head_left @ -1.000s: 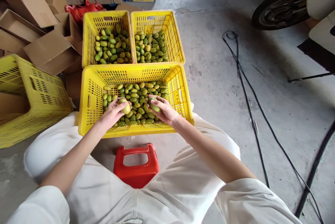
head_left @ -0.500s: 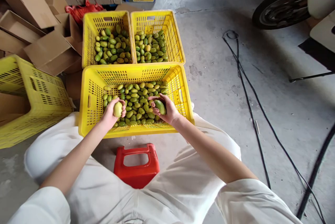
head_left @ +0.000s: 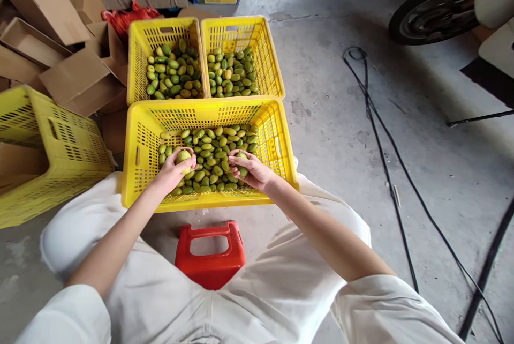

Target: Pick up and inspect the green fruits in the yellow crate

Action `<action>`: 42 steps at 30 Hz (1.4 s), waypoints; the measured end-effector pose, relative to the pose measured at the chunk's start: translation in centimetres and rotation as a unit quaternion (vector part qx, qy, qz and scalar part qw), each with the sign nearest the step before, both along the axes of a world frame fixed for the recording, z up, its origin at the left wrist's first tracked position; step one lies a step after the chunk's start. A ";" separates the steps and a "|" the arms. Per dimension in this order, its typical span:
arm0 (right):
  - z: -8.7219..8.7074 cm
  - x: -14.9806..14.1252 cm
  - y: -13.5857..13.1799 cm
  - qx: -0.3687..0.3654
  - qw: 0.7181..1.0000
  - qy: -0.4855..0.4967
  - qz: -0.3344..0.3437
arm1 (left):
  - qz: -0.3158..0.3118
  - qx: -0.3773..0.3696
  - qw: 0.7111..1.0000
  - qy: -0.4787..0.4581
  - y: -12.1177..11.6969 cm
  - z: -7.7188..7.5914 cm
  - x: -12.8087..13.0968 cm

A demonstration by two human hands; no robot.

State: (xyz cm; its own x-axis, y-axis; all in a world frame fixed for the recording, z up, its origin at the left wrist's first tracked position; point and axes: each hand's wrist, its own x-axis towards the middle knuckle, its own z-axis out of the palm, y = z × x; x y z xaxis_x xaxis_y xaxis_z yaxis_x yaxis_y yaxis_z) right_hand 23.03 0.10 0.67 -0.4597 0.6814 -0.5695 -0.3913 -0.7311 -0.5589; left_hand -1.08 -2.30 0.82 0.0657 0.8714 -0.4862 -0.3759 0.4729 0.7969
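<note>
My left hand is closed around a pale yellow-green mango above the near yellow crate. Over the right half of that crate, my right hand has its fingers curled about a darker green mango, partly covered by them. Beneath both hands lies a layer of many small green and yellowish mangoes. Behind it, touching, stand two smaller yellow crates: the left one and the right one, each partly filled with similar fruit.
A red plastic stool stands between my legs. To the left are a tipped yellow crate and a heap of open cardboard boxes. Black cables run over the concrete floor at right, near a vehicle wheel.
Both hands have turned the mangoes they hold, and the fingers now wrap further over them. The right-hand mango is more hidden. The crates stay in place.
</note>
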 end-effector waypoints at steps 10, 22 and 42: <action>-0.9 0.5 0.4 0.001 1.000 -0.017 0.012 | 0.010 -0.036 0.997 -0.061 -0.3 0.7 0.9; -0.1 -0.1 0.0 0.059 0.998 0.025 -0.018 | 0.142 -0.121 0.980 -0.065 0.0 0.5 0.3; 0.2 -0.1 0.2 0.064 0.995 0.055 -0.054 | 0.042 -0.055 0.996 -0.065 0.3 1.2 0.0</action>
